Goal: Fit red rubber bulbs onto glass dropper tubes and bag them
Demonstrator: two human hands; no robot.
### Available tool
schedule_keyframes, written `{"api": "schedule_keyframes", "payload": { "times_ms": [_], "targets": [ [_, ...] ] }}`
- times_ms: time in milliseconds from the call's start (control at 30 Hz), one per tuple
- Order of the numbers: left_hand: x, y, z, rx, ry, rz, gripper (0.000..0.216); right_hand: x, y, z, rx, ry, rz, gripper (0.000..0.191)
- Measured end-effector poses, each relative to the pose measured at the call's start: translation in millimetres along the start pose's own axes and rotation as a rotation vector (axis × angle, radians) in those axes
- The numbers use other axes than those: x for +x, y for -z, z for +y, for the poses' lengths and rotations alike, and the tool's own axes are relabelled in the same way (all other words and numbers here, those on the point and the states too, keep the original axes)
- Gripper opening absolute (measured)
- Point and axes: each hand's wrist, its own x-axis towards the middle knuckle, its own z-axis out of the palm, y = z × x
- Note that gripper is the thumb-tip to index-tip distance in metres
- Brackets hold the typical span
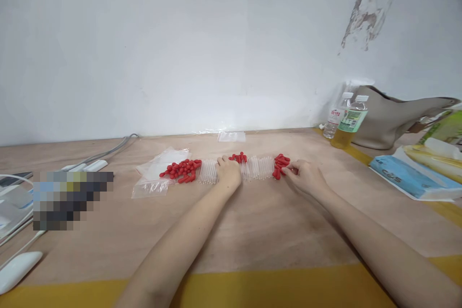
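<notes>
Slim clear tubes (261, 167) lie side by side in a row on the wooden table, partly hidden behind my left hand (228, 173). That hand rests over the row with its fingers curled down, and the fingertips do not show. At the right end of the row, my right hand (306, 177) has its thumb and fingers drawn together against a small group of red rubber bulbs (281, 160), apparently pinching one. More red bulbs (238, 157) sit just beyond the tubes. A larger heap of red bulbs (183, 170) spreads left of the row, partly on clear plastic bags (149, 188).
A small clear bag (231, 136) lies near the wall. On the right stand two bottles (349, 122), a grey-brown bag (377, 118) and a blue tissue pack (407, 177). Cables (108, 150), a power strip (96, 166) and a white mouse (19, 270) are on the left.
</notes>
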Motion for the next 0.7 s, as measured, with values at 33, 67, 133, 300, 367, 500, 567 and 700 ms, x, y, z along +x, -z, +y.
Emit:
{"api": "schedule_keyframes", "payload": {
  "times_ms": [33, 67, 133, 300, 367, 500, 567, 700],
  "targets": [
    [2, 0, -1, 0.004, 0.020, -0.002, 0.022, 0, 0, -1, -0.003, 0.000, -0.003, 0.025],
    [5, -1, -1, 0.005, 0.038, -0.006, 0.022, 0, 0, -1, -0.005, -0.003, -0.007, 0.024],
    [9, -1, -1, 0.002, 0.063, -0.020, 0.024, 0, -1, 0, -0.007, -0.021, -0.017, 0.023],
    [14, 6, 0, -0.039, 0.063, -0.089, 0.028, 1, -7, 3, -0.010, -0.043, -0.012, 0.017],
    [13, 14, -6, -0.057, 0.036, -0.109, 0.030, 1, -12, 3, -0.009, -0.031, 0.006, 0.016],
    [0, 32, -32, -0.082, -0.069, -0.121, 0.038, 3, -21, 4, -0.021, -0.031, 0.045, 0.016],
    [-14, 36, -49, -0.095, -0.152, -0.089, 0.032, 4, -25, 6, -0.034, -0.051, 0.067, 0.019],
    [-46, 25, -81, -0.082, -0.488, 0.082, 0.018, 7, -29, 11, -0.069, -0.054, 0.070, 0.026]
  ]
}}
